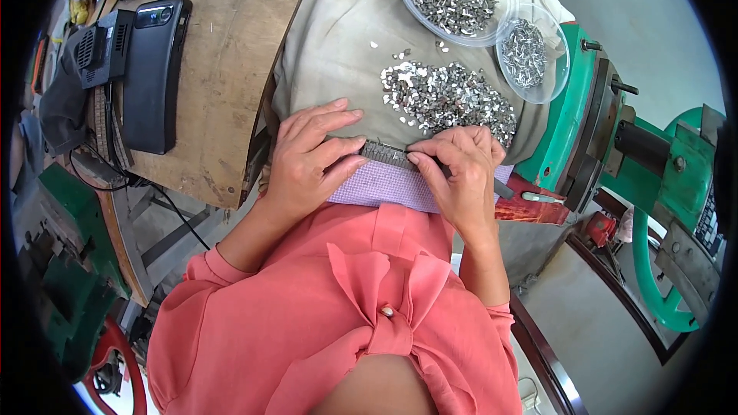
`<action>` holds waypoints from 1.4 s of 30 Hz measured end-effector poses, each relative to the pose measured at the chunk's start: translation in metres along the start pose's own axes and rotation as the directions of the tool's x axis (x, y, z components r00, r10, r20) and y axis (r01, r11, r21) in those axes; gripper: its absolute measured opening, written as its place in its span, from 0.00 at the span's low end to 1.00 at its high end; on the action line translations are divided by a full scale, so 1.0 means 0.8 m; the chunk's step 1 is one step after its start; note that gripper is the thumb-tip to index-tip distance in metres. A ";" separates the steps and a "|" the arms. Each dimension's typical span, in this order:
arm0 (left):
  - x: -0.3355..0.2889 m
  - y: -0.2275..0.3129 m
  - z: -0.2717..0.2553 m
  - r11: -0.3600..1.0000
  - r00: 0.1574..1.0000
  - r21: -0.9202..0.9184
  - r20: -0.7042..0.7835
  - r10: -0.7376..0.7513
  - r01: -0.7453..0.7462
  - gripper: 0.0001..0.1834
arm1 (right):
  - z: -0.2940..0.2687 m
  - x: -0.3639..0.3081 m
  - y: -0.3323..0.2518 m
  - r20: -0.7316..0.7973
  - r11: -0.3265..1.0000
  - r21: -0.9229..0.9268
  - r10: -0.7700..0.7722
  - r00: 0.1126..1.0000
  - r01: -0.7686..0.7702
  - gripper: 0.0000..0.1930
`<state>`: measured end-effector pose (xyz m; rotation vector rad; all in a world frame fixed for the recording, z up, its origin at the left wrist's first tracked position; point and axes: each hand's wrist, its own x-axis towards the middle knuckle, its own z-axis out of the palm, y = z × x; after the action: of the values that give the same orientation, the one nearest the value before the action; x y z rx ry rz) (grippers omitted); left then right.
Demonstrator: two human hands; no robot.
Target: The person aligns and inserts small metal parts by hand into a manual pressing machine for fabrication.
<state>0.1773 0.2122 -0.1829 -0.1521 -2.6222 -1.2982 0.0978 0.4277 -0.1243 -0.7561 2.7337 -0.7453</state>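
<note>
A narrow dark metal strip point(387, 154) with a row of small metal pieces along it lies across the purple woven cloth point(377, 184) in front of me. At its left end, the thumb and index finger of my left hand point(311, 154) close on it, the other fingers stretched out above. My right hand point(465, 169) pinches it farther right, thumb and curled fingertips together; any small piece between them is hidden. A dark bar end point(503, 189) sticks out past my right hand. Just beyond the hands, a loose pile of small metal pieces point(446, 96) spreads over the beige cloth point(330, 46).
A large clear bowl of metal chips point(507, 0) and a smaller clear tub of silver pins point(565, 69) stand at the far right. Green machinery point(573, 100) borders the right side, near a pale-handled tool point(542, 197). On the left wooden table point(223, 69) rests a black phone point(157, 77).
</note>
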 end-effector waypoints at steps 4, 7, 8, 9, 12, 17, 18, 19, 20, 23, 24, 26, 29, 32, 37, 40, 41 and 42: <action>0.001 -0.002 0.000 1.000 1.000 0.004 -0.004 0.009 -0.009 0.15 | -0.005 -0.002 0.001 -0.007 0.999 -0.034 -0.005 1.000 0.005 0.05; 0.002 -0.001 0.000 1.000 1.000 0.006 -0.004 0.012 -0.012 0.15 | -0.007 -0.002 0.000 0.000 1.000 -0.020 0.016 1.000 -0.016 0.06; 0.002 -0.001 0.000 1.000 1.000 0.005 -0.002 0.008 -0.008 0.15 | -0.009 -0.002 -0.001 0.009 1.000 -0.010 0.027 1.000 -0.027 0.06; 0.002 -0.001 0.000 1.000 1.000 0.006 -0.001 0.007 -0.007 0.15 | -0.009 -0.002 -0.001 0.001 1.000 -0.009 0.027 1.000 -0.027 0.06; 0.004 0.002 -0.001 1.000 1.000 0.020 -0.007 0.009 -0.009 0.13 | -0.012 -0.002 -0.001 0.021 0.999 0.017 0.038 0.999 -0.038 0.06; 0.000 0.000 -0.001 1.000 1.000 -0.002 0.009 -0.002 0.002 0.16 | -0.015 -0.002 0.000 0.029 1.000 0.009 0.021 0.999 -0.022 0.08; -0.001 0.000 -0.001 1.000 1.000 0.001 0.009 0.003 -0.003 0.16 | -0.015 -0.002 0.000 0.034 1.000 0.010 0.024 0.999 -0.024 0.07; -0.001 0.001 -0.001 1.000 1.000 -0.001 0.010 0.001 -0.001 0.16 | -0.015 -0.003 0.000 0.033 1.000 0.011 0.020 0.999 -0.021 0.07; 0.000 0.001 -0.001 1.000 1.000 -0.003 0.011 -0.001 0.001 0.16 | -0.015 -0.002 0.000 0.028 1.000 0.012 0.019 0.999 -0.020 0.07; 0.003 0.003 -0.001 1.000 1.000 0.011 -0.007 0.010 -0.010 0.13 | -0.014 -0.001 -0.002 0.015 1.000 0.009 0.021 1.000 -0.021 0.07; 0.004 0.003 -0.001 1.000 1.000 0.015 -0.006 0.011 -0.011 0.13 | -0.013 -0.001 -0.002 0.013 1.000 0.012 0.022 1.000 -0.022 0.06; 0.004 0.003 -0.002 1.000 1.000 0.017 -0.002 0.008 -0.008 0.13 | -0.013 -0.001 -0.001 0.010 1.000 0.018 0.023 1.000 -0.023 0.05; 0.003 0.001 -0.001 1.000 1.000 0.011 0.003 0.006 -0.006 0.14 | -0.014 -0.001 0.001 0.020 1.000 0.009 0.024 1.000 -0.024 0.04; 0.003 0.001 -0.001 1.000 1.000 0.013 0.001 0.010 -0.010 0.14 | -0.016 -0.001 0.003 0.027 0.999 0.022 0.031 0.999 -0.031 0.05; 0.003 0.001 -0.002 1.000 1.000 0.013 0.000 0.006 -0.006 0.13 | -0.016 0.000 0.003 0.016 1.000 0.014 0.015 1.000 -0.015 0.06; 0.003 0.001 -0.002 1.000 1.000 0.011 0.004 0.002 -0.002 0.13 | -0.015 0.003 -0.002 0.004 1.000 0.022 0.020 1.000 -0.020 0.06; 0.003 0.001 -0.002 1.000 1.000 0.008 0.007 0.001 -0.001 0.13 | -0.014 0.004 -0.004 -0.006 0.999 0.036 0.024 1.000 -0.024 0.06; 0.003 0.001 -0.002 1.000 1.000 0.008 0.007 0.001 -0.001 0.13 | -0.013 0.006 -0.006 -0.005 0.999 0.036 0.024 1.000 -0.024 0.06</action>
<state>0.1757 0.2114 -0.1808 -0.1563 -2.6325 -1.2892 0.0924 0.4262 -0.1135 -0.7137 2.7214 -0.7899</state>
